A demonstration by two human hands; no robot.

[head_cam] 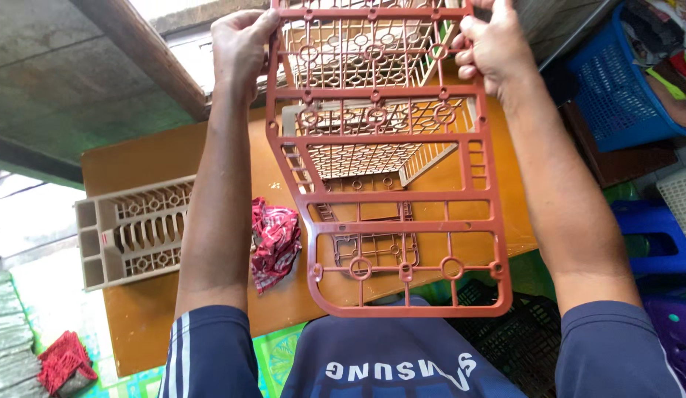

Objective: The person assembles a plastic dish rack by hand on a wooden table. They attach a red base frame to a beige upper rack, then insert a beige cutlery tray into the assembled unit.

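Note:
I hold a reddish-brown plastic lattice panel [402,197] up in front of me with both arms stretched out. My left hand [239,44] grips its upper left edge. My right hand [490,44] grips its upper right edge. Through the panel's openings I see a beige plastic basket [357,158] lying on an orange-brown table [144,166]. The panel's lower edge hangs near my chest.
A second beige plastic rack piece [133,230] lies on the table's left end. A red patterned cloth [275,243] sits beside my left forearm. Blue baskets [615,88] and a blue stool [656,236] crowd the right side. Another red cloth [61,361] lies bottom left.

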